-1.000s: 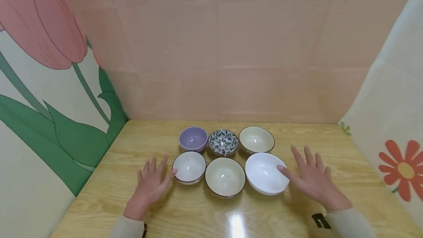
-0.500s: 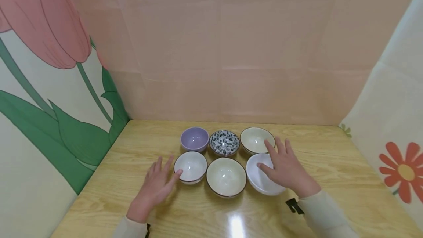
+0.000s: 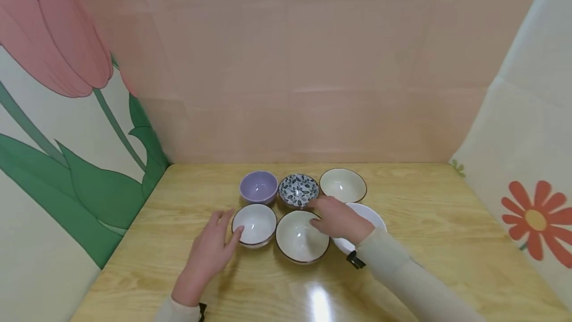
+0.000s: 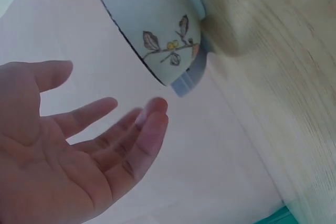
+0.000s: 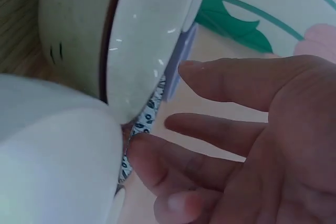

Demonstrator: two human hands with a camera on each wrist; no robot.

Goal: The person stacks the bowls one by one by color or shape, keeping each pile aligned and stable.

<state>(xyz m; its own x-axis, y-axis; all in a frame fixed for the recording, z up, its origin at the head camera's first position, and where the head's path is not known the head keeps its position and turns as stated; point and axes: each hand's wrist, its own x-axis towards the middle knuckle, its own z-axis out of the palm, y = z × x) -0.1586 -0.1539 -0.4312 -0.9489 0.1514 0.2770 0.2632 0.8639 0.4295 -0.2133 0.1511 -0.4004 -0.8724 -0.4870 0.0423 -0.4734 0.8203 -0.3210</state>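
Note:
Six bowls stand in two rows. In front, left to right, are a small white brown-rimmed bowl (image 3: pixel 253 225), a cream bowl (image 3: pixel 297 242) and a plain white bowl (image 3: pixel 370 212). Behind are a purple bowl (image 3: pixel 258 187), a leaf-patterned bowl (image 3: pixel 298 188) and another cream bowl (image 3: pixel 343 184). My left hand (image 3: pixel 209 247) hovers by the small white bowl; the left wrist view shows a gap between its loose fingers and a bowl with painted twigs (image 4: pixel 163 40). Over the front cream and white bowls reaches my right hand (image 3: pixel 341 218), loosely bent, gripping nothing; its fingertips are near the leaf-patterned bowl.
The bowls stand close together on a wood-grain table (image 3: pixel 447 242). A plain pinkish cloth (image 3: pixel 286 63) hangs behind it. Flower-printed cloths bound the left (image 3: pixel 103 183) and right (image 3: pixel 482 173) sides. Light glares off the table's front.
From beside the white bowl, my right hand has swung left across it to the front cream bowl and leaf-patterned bowl. The left hand has shifted slightly toward the small bowl. The bowls keep their places.

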